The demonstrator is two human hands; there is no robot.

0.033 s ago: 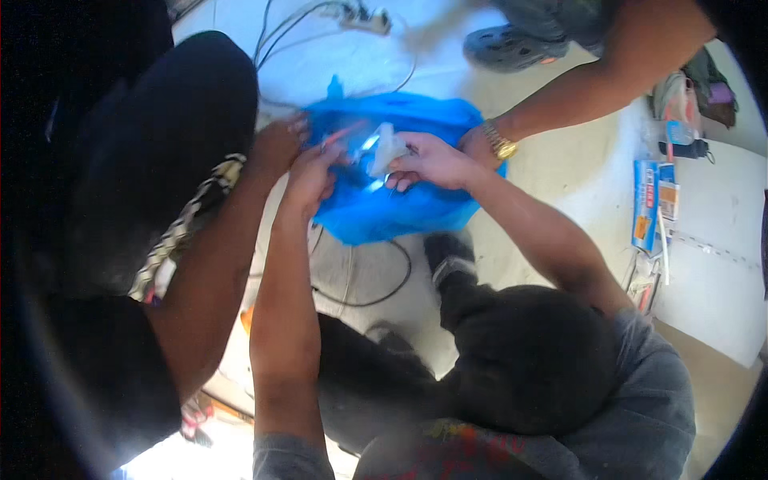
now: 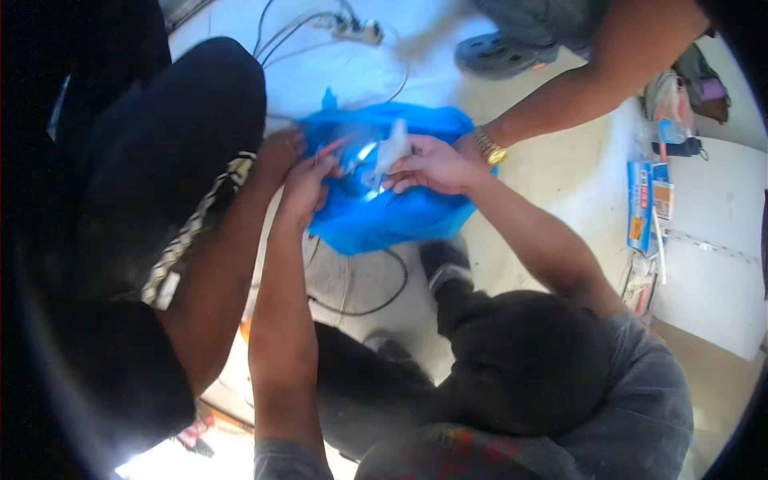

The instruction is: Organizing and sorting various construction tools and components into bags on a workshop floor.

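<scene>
A blue plastic bag [image 2: 384, 228] is spread out in front of me, with shiny, bright things inside it. My left hand [image 2: 306, 190] is closed at the bag's left side, its fingers around a slim red thing [image 2: 330, 148] whose kind is blurred. Over the bag's right half, my right hand [image 2: 438, 166] pinches a whitish, crumpled piece [image 2: 393, 147], perhaps cloth or thin plastic. Another person's hand [image 2: 280, 154] is at the bag's left edge. From the right, a second person's hand [image 2: 474, 150] with a gold wristwatch reaches to its rim.
Cables [image 2: 300, 32] and a power strip [image 2: 358, 32] lie on the floor beyond the bag. A grey clog [image 2: 500, 56] is at the far side. Blue boxes [image 2: 642, 204] stand by a white panel [image 2: 712, 240] at right. A black cable [image 2: 372, 304] loops near my legs.
The whitish piece in my right hand now points upward more. Both hands stay over the bag, and the whole view has shifted slightly.
</scene>
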